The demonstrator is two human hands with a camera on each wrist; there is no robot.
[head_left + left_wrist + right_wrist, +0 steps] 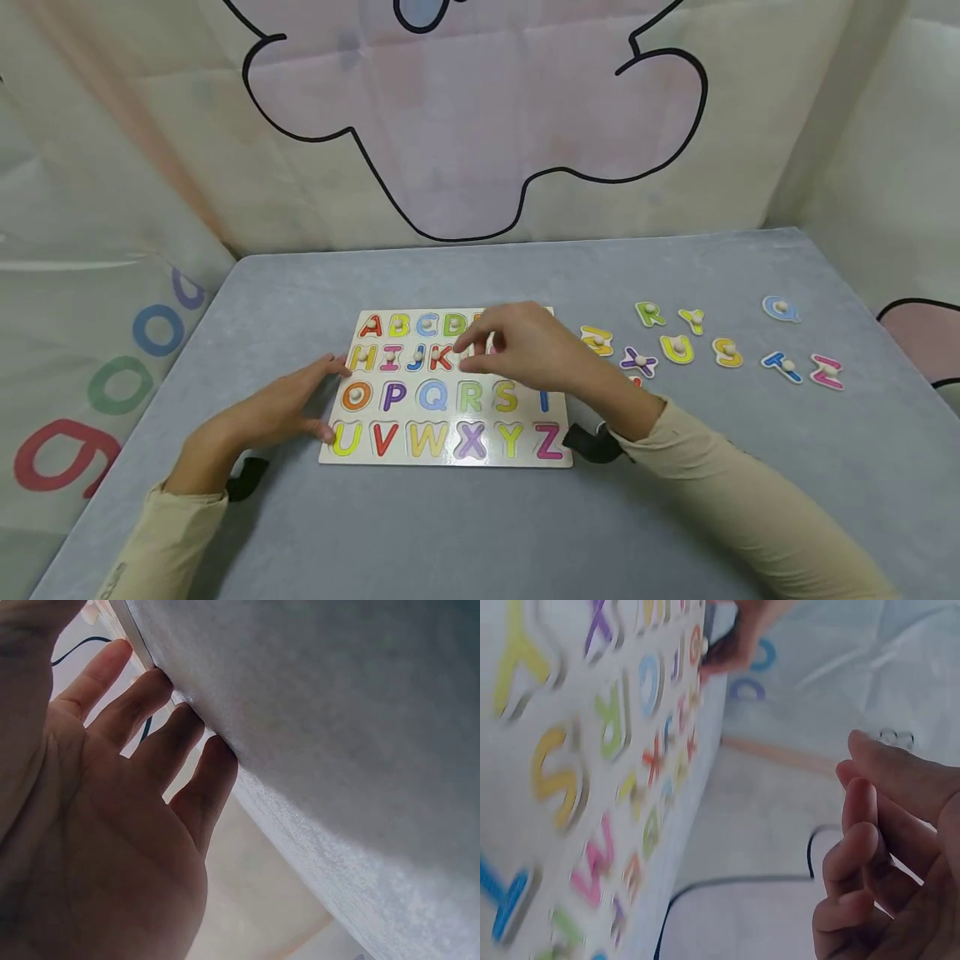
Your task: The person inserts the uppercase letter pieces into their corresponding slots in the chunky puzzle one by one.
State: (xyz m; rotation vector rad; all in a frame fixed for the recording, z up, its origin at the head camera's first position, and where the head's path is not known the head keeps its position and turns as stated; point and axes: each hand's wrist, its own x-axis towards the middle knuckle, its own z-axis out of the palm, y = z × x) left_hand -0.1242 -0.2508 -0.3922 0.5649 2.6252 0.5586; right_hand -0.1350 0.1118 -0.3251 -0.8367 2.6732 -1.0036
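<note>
White alphabet puzzle board [412, 404] lies on the counter [450, 533], the left hand's [270, 410] unclenched fingers touching its left edge, presumably steadying it. Above, the right hand's [536, 346] relaxed grip looks empty; loose letters [678, 353] sit rightward, probably for easy reach.

One letter board [438, 416], two hands [528, 343], one table [465, 533], ten loose letter pieces [677, 349] visible.

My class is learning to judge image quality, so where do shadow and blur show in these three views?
Head view: soft shadows on the grey tablecloth beside both sleeves, the board sharp enough to read; left wrist view: the left grip dark against the pale backdrop; right wrist view: the blue T blurred, the board steeply slanted.
</note>
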